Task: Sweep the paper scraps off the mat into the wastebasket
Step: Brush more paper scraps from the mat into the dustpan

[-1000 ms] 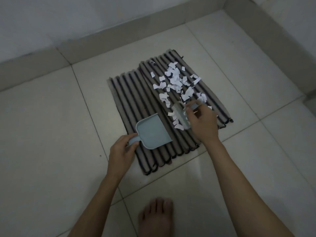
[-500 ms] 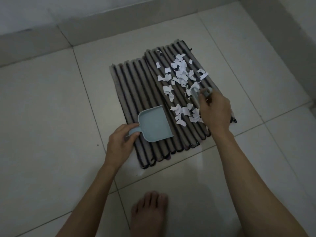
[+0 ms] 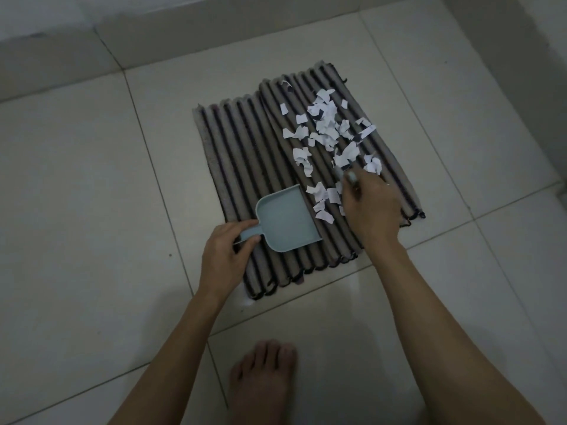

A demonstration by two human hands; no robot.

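A ribbed grey mat (image 3: 245, 154) with dark stripes lies on the tiled floor. Several white paper scraps (image 3: 326, 127) are strewn over its right half. My left hand (image 3: 227, 256) grips the handle of a small pale blue dustpan (image 3: 283, 222), which rests flat on the mat with its open edge facing right. A few scraps (image 3: 322, 200) lie just off that edge. My right hand (image 3: 371, 207) is closed on a small hand brush (image 3: 349, 177); only its pale top end shows above my fingers. No wastebasket is in view.
Pale floor tiles (image 3: 92, 210) surround the mat. A low tiled skirting (image 3: 184, 29) runs along the wall at the back and on the right. My bare foot (image 3: 264, 384) stands on the floor just below the mat.
My right hand with the brush has drawn back to the right and then slightly towards the dustpan. A few scraps now lie near the pan's edge. The dustpan has stayed roughly in place.
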